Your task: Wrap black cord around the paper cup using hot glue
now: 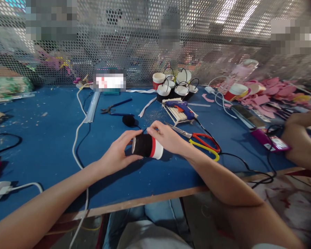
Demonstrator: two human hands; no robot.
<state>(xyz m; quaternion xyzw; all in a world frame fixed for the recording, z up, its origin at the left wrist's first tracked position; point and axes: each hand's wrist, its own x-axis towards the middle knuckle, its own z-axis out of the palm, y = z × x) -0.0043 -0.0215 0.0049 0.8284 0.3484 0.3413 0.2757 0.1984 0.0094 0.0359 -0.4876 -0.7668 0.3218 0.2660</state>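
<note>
A paper cup [158, 150] lies on its side above the table, much of its wall wrapped in black yarn [142, 145], with a red band and white rim end bare. Around its left end, my left hand [116, 150] grips it between thumb and fingers. On the upper side of the cup, my right hand [167, 137] pinches a black yarn strand. That strand appears to lead toward a small black yarn ball [129, 120] just behind the cup. To the right of my right hand lie scissors [203, 138] with red and yellow handles.
Pliers [116, 110] lie behind the yarn ball. A blue glue gun [180, 108] rests on a stick rack [175, 119]. Black-wrapped cups with handles [181, 90] stand by the mesh screen [140, 45]. A white cable [76, 141] crosses at left. Another person's arm [300, 138] is at right.
</note>
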